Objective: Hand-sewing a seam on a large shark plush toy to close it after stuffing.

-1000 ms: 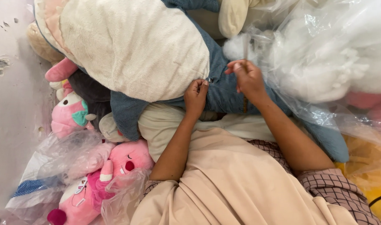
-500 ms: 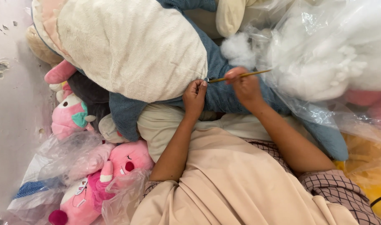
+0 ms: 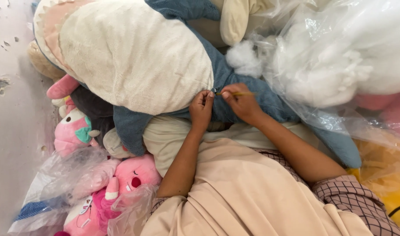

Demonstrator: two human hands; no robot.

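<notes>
The left hand (image 3: 201, 108) pinches the blue plush shark (image 3: 235, 94) at its seam; the right hand (image 3: 240, 101) grips a thin yellow stick (image 3: 240, 93). The shark looks soft, bulky and light, best held by bunched fabric beside the seam.

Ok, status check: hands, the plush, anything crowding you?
Left hand pinching blue seam of big blue-and-cream plush toy. Right hand holding thin yellow stick, tip at that seam. Clear bag of white stuffing close on right.

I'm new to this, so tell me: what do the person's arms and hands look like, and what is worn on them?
Both hands are bare: the left hand and right hand wear no gloves, and no rings or watch show. The forearms are uncovered. A pinkish checked sleeve is pushed up on the right arm; the left shows only an edge of the same check.
</notes>
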